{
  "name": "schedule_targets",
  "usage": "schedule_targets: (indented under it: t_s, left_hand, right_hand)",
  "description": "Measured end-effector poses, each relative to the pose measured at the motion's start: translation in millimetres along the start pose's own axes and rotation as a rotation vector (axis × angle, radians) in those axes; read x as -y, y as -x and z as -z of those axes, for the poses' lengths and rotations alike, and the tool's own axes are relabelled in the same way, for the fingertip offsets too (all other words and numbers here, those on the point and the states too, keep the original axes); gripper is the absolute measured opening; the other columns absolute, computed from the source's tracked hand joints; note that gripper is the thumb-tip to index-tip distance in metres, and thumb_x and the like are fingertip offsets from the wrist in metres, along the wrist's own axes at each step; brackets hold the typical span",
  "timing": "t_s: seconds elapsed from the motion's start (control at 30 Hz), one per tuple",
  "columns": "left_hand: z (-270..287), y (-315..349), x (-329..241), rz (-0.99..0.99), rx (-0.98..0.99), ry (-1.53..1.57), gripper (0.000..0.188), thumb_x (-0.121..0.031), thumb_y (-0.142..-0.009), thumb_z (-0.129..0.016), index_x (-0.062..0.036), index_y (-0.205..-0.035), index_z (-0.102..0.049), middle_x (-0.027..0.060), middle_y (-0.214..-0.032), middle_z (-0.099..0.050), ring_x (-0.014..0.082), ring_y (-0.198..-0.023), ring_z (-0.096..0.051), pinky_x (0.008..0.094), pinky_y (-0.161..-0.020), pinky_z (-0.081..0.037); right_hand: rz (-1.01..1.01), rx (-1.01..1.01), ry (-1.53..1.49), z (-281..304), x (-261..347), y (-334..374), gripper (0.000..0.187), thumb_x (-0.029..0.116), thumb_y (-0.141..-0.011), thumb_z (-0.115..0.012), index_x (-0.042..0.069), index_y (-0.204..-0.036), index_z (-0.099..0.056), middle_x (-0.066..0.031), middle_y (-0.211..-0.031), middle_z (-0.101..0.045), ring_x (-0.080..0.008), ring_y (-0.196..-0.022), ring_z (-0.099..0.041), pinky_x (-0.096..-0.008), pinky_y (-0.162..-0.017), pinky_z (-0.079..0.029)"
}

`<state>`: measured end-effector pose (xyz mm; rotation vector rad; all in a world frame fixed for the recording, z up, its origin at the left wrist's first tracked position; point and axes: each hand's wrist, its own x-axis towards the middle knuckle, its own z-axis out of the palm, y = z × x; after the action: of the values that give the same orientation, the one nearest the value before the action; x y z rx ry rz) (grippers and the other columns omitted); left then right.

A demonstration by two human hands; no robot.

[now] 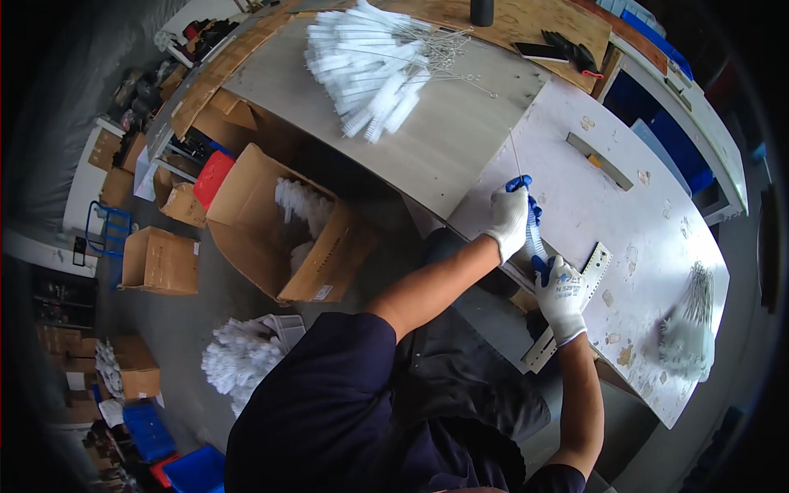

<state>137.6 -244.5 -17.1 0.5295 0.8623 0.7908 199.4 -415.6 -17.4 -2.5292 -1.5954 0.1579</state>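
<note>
Between my two gloved hands is a white-bristled wire brush (535,240), held over the near edge of the pale table. My left hand (511,215), in a white glove with blue fingers, is closed around its upper end, where a thin wire stem sticks up. Closer to me, my right hand (562,297), gloved the same way, has its fingers closed at the brush's lower end. Beside and beneath the right hand lies a perforated metal strip (599,264). Farther left, a large pile of similar brushes (366,70) rests on the grey tabletop (448,156).
A metal bar (604,163) lies on the table, and another brush bundle (689,345) sits at its right end. Black gloves (574,52) and a dark flat device (540,52) lie at the back. Left below stand an open cardboard box (246,246) and a brush-filled basket (289,330).
</note>
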Motion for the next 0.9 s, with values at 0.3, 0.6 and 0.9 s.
schedule_targets:
  t_s: [0.3, 0.6, 0.9]
  left_hand:
    - [-85, -21, 64, 0.054, 0.314, -0.805, 0.018, -0.008, -0.093, -0.055, -0.0069, -0.096, -0.072, 0.0013, -0.064, -0.056, 0.0112, -0.048, -0.047, 0.0298, -0.042, -0.036]
    - [-18, -66, -28, -0.773, 0.467, -1.302, 0.031, -0.031, -0.099, -0.058, -0.0024, -0.103, -0.069, 0.0175, -0.078, -0.069, 0.0329, -0.075, -0.070, 0.0454, -0.069, -0.053]
    - [117, -158, -251, -1.192, -0.597, -1.992, 0.040, -0.034, -0.093, -0.061, -0.0167, -0.129, -0.061, 0.0160, -0.125, -0.062, 0.0369, -0.117, -0.058, 0.0529, -0.098, -0.044]
  right_hand:
    - [0.194, -0.239, -0.144, -15, -11, 2, 0.029, 0.030, -0.080, -0.075, 0.006, -0.084, -0.059, -0.0145, -0.077, -0.066, -0.0349, -0.075, -0.067, -0.0469, -0.071, -0.053]
    - [0.029, -0.161, -0.078, -9, -1, -7, 0.033, 0.039, -0.084, -0.074, 0.008, -0.087, -0.062, -0.0144, -0.080, -0.070, -0.0334, -0.079, -0.070, -0.0452, -0.073, -0.055]
    - [0.171, -0.405, -0.134, -22, -10, 4, 0.045, 0.032, -0.079, -0.078, 0.003, -0.109, -0.061, -0.0149, -0.100, -0.065, -0.0333, -0.096, -0.063, -0.0457, -0.085, -0.051]
